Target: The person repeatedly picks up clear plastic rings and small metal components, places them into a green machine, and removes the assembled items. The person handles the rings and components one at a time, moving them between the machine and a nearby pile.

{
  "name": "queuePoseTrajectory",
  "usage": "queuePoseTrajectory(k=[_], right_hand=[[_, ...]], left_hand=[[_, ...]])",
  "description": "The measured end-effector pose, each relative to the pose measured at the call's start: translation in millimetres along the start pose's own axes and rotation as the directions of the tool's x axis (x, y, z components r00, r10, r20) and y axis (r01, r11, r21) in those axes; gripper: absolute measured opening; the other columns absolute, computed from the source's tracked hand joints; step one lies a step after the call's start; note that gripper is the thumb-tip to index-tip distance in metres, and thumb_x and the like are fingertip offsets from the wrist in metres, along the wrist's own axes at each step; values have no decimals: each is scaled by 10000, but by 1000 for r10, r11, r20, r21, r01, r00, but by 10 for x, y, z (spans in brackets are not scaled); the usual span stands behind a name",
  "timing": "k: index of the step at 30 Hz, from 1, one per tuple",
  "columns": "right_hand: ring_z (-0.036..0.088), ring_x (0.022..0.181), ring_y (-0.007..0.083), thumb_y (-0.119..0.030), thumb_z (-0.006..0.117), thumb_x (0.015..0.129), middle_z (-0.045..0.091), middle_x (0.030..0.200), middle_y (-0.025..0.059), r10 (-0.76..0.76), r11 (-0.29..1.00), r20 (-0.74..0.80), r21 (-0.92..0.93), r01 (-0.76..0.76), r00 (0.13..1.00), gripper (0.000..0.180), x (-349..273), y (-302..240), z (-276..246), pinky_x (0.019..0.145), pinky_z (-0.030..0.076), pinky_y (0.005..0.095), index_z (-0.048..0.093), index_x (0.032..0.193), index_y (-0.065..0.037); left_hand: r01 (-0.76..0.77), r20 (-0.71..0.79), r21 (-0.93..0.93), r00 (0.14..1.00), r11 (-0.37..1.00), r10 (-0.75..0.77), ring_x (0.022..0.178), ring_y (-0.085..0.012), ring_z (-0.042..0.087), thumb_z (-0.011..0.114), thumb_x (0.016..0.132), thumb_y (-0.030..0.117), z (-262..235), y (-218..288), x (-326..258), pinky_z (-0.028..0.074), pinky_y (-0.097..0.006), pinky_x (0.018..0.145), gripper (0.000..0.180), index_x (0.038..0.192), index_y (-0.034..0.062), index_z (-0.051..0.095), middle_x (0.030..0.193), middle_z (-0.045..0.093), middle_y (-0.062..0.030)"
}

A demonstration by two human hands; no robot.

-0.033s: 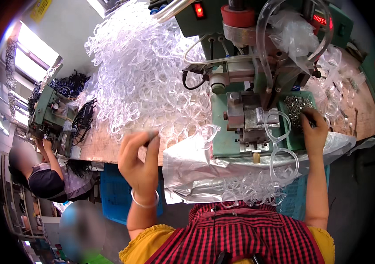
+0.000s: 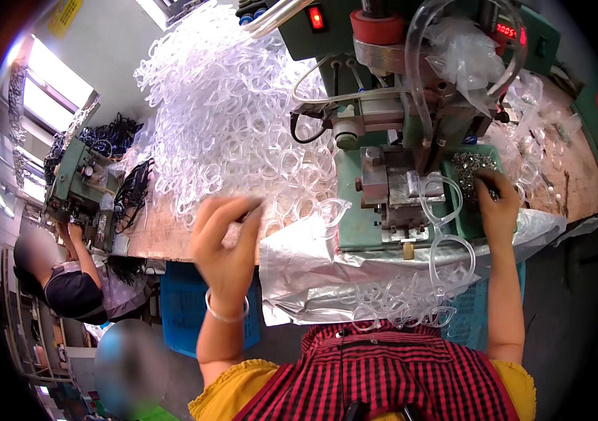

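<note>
Left hand [image 2: 225, 242] is held loosely pinched, apparently empty, beside the clear frames [image 2: 236, 133]; right hand's [image 2: 497, 203] grip cannot be told; frames are judged light, springy, slippery, best gripped at the rim.

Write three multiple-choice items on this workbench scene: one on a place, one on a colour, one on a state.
1. Where is the right hand?
A. at the green tray of small metal parts
B. on the blue crate
C. on the lap

2. What colour is the machine body?
A. yellow
B. green
C. white

3. How is the left hand?
A. flat on the bench
B. raised, fingers curled, beside the heap of clear eyeglass frames
C. gripping the red knob

Answers: 1 A, its fingertips reach into that tray; 2 B, the base is plainly green; 3 B, it hovers by the heap.
</note>
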State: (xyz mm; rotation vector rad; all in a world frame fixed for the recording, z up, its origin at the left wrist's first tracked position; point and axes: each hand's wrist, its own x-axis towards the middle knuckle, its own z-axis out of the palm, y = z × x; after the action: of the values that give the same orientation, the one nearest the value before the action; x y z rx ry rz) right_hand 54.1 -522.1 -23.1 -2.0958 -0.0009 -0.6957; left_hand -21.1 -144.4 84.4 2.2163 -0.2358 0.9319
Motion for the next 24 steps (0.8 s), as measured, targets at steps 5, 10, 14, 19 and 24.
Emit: queuePoseTrajectory(k=[5, 10, 14, 19, 24], right_hand=[[653, 825, 199, -60, 643, 804, 693, 895, 104, 47, 994, 97, 92, -56, 994, 155, 94, -147, 217, 766, 488, 290, 687, 946, -19], [641, 837, 206, -14, 658, 769, 672, 882, 97, -72, 991, -103, -118, 60, 992, 126, -210, 1, -141, 769, 481, 292, 689, 891, -16], [633, 839, 190, 11, 668, 743, 665, 872, 79, 182, 976, -213, -77, -203, 960, 141, -601, 111, -730, 768, 476, 289, 694, 879, -15], [626, 834, 163, 9, 673, 728, 663, 855, 75, -10, 968, 140, 251, -26, 990, 150, -357, -637, -531, 761, 477, 284, 698, 874, -12], [624, 795, 135, -38, 695, 695, 654, 827, 71, -7, 887, 267, 447, -118, 964, 281, 271, -971, 174, 759, 488, 286, 641, 968, 4]], left_hand=[[-167, 526, 188, 849, 968, 44, 907, -282, 558, 755, 686, 71, 711, -389, 15, 454, -372, 828, 197, 876, 56, 707, 852, 592, -92], [-11, 232, 82, 973, 997, -8, 880, -267, 589, 702, 768, 99, 876, -959, -155, 468, -354, 803, 89, 833, 39, 705, 882, 618, -101], [254, -145, -501, 918, 828, -369, 693, -106, 552, 579, 955, 187, 604, -801, -96, 453, -257, 666, 191, 878, 27, 649, 814, 617, -27], [412, -15, -538, 867, 735, -498, 654, -27, 489, 562, 977, 223, 667, -767, -34, 416, -186, 554, 170, 929, 71, 620, 831, 599, 15], [418, 102, -684, 867, 599, -489, 792, -87, 551, 541, 978, 153, 1035, -697, -146, 520, -276, 740, 120, 1046, 54, 546, 958, 589, -35]])
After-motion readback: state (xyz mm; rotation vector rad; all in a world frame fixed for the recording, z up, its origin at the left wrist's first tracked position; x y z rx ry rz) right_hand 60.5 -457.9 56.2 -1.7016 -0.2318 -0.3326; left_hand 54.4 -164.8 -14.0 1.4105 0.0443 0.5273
